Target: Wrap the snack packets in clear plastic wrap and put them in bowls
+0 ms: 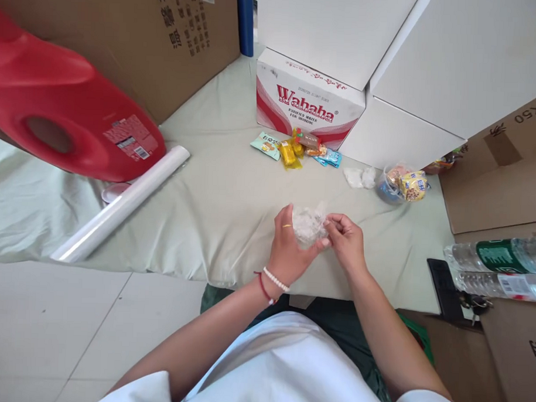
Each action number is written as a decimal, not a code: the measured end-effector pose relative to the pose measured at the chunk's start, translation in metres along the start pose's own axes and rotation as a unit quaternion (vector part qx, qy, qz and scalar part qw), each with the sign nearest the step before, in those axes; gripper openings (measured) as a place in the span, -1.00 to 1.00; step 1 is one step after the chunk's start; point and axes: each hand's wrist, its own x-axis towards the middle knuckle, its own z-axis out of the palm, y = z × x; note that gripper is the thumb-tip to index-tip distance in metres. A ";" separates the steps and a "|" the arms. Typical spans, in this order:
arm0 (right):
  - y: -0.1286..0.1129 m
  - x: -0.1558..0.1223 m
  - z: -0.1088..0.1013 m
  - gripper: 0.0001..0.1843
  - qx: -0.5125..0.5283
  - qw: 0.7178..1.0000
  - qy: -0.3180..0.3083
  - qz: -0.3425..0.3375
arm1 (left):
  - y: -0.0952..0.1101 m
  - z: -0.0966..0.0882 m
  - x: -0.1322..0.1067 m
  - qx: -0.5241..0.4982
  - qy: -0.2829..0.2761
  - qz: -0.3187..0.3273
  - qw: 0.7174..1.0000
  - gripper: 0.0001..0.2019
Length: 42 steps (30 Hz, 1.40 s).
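Note:
Both my hands meet over a pale green cloth [215, 205]. My left hand [288, 248], with a ring and bead bracelets at the wrist, is closed around a crumpled clear plastic bag [308, 224]. My right hand [346, 242] pinches the bag's right edge with its fingers pressed together. Beyond the bag lie several small snack packets [291, 149], a wad of white plastic [360, 177] and a small clear container [403, 183] filled with wrapped snacks.
A large red jug [64, 112] lies at the left beside a roll of clear film [122, 205]. A Wahaha carton [306, 100], white boxes and brown cartons line the back and right. Water bottles [498, 267] and a black remote [444, 288] lie at the right.

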 end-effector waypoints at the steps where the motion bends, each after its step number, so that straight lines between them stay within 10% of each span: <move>1: 0.005 -0.010 0.000 -0.71 0.015 1.000 -0.002 0.010 | -0.005 0.005 0.003 0.008 0.005 -0.004 1.000 -0.15; 10: 0.033 -0.026 -0.042 -0.50 0.099 0.990 0.060 0.080 | -0.039 -0.021 0.014 -0.116 0.005 -0.190 0.975 -0.85; 20: 0.065 -0.046 -0.061 -0.57 0.118 0.985 0.058 0.112 | -0.042 -0.026 0.024 -0.277 0.057 -0.283 0.916 -0.68; 26: 0.053 -0.058 -0.097 -0.73 -0.182 0.978 0.091 -0.048 | -0.035 -0.031 0.022 -0.342 -0.008 -0.298 0.891 -0.55; 29: 0.027 -0.057 -0.087 -0.76 -0.250 0.947 0.106 -0.173 | -0.024 -0.027 0.019 -0.368 -0.048 -0.292 0.881 -0.54; 33: 0.020 -0.042 -0.044 -0.80 -0.284 0.923 -0.053 -0.255 | -0.011 -0.022 0.015 -0.385 -0.093 -0.285 0.873 -0.48; 42: 0.030 -0.019 -0.026 -0.79 -0.095 0.984 -0.108 -0.102 | -0.030 -0.046 0.016 -0.279 -0.074 -0.371 0.883 -0.70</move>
